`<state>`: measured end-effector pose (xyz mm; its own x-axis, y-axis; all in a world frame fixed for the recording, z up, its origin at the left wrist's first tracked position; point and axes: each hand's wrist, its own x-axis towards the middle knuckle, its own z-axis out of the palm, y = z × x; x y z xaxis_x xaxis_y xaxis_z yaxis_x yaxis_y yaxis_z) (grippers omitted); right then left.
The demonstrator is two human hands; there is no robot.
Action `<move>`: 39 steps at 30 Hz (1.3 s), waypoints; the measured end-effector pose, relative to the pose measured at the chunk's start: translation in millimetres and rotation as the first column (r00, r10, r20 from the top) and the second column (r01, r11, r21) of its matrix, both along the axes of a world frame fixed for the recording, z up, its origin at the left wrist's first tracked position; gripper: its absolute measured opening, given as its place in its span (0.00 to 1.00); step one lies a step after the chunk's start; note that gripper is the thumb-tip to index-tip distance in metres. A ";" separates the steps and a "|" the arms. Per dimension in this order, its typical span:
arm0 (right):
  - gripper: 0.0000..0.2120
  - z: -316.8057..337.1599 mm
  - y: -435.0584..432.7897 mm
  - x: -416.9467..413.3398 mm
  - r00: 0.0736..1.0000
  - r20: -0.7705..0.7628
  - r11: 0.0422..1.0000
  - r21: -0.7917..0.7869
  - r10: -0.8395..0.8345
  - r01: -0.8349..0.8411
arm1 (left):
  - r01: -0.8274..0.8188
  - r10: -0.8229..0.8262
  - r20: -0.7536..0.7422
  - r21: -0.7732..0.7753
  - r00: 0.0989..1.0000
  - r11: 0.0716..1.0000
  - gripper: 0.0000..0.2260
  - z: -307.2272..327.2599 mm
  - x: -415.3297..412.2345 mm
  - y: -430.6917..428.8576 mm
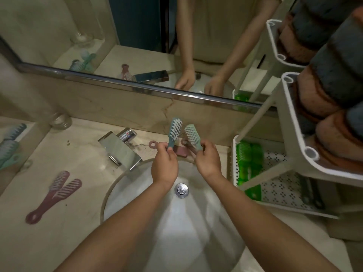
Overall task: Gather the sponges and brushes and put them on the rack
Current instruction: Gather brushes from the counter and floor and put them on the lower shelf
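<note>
The left hand (165,165) pinched the lower handle of a blue brush (175,128) between thumb and fingers, with the bristled head pointing up and away. The right hand (209,160) gripped a green brush (192,133) the same way. The two brush heads stood just beside each other over the far edge of the sink (107,195). Both forearms reached in from the near side across the basin, one on each side of the drain (181,190).

Just beyond the hands, a pink brush (181,151) lay flat on the counter (78,154), partly hidden by the fingers. A pair of maroon brushes (67,188) lay crossed on the counter well to the left of the left hand, with their handles toward the near side. At the far left edge, some pale blue and green brushes (8,148) sat in a recess.

The white rack (284,191) stood to the right of the sink, near the right hand but apart from it. Bright green sponges (248,154) stood at the left end of its perforated bottom shelf. Rolled towels (322,91) filled its upper tiers.

A chrome faucet (120,151) sat left of the hands at the sink's far rim. A glass jar (60,119) stood farther left against the wall. The mirror (137,26) above reflected the arms and the counter.
</note>
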<state>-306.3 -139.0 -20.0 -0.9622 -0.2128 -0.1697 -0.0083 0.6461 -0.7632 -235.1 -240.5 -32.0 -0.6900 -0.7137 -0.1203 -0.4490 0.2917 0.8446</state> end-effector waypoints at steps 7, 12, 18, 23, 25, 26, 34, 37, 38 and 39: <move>0.13 21.8 60.8 72.7 0.998 0.018 0.967 -0.244 -0.068 0.070 | 0.022 -0.023 -0.047 -0.017 0.999 1.000 0.06 25.1 51.5 46.1; 0.12 27.6 117.7 112.5 0.991 0.019 0.933 -0.335 -0.129 0.128 | 0.071 -0.073 -0.042 -0.032 0.996 0.997 0.08 22.1 88.1 92.4; 0.06 23.4 187.8 136.7 0.959 -0.030 0.926 -0.269 -0.282 0.264 | 0.186 -0.186 -0.019 0.035 0.982 0.982 0.07 12.3 120.5 146.0; 0.07 26.4 233.9 133.8 0.917 0.001 0.883 -0.272 -0.398 0.383 | 0.345 -0.344 -0.023 0.021 0.939 0.938 0.06 19.7 120.9 189.9; 0.07 29.7 247.9 126.5 0.901 0.041 0.851 -0.311 -0.432 0.422 | 0.382 -0.380 -0.056 0.024 0.923 0.924 0.05 24.2 112.0 207.7; 0.08 31.2 254.8 121.9 0.893 0.059 0.836 -0.328 -0.447 0.440 | 0.390 -0.387 -0.070 0.036 0.919 0.920 0.05 26.6 105.3 216.4; 0.20 46.6 294.6 72.0 0.908 0.111 0.855 -0.307 -0.405 0.419 | 0.393 -0.396 -0.076 0.389 0.915 0.833 0.19 51.8 31.5 264.4; 0.23 50.0 299.2 47.3 0.915 0.182 0.871 -0.284 -0.361 0.400 | 0.331 -0.354 -0.044 0.474 0.934 0.816 0.18 54.7 3.5 272.5; 0.24 50.3 300.3 38.5 0.913 0.219 0.876 -0.275 -0.345 0.397 | 0.331 -0.363 -0.031 0.489 0.931 0.807 0.19 55.2 -5.7 274.8; 0.25 50.0 301.0 30.1 0.908 0.256 0.876 -0.271 -0.333 0.398 | 0.335 -0.378 -0.016 0.495 0.926 0.801 0.21 55.6 -14.2 276.8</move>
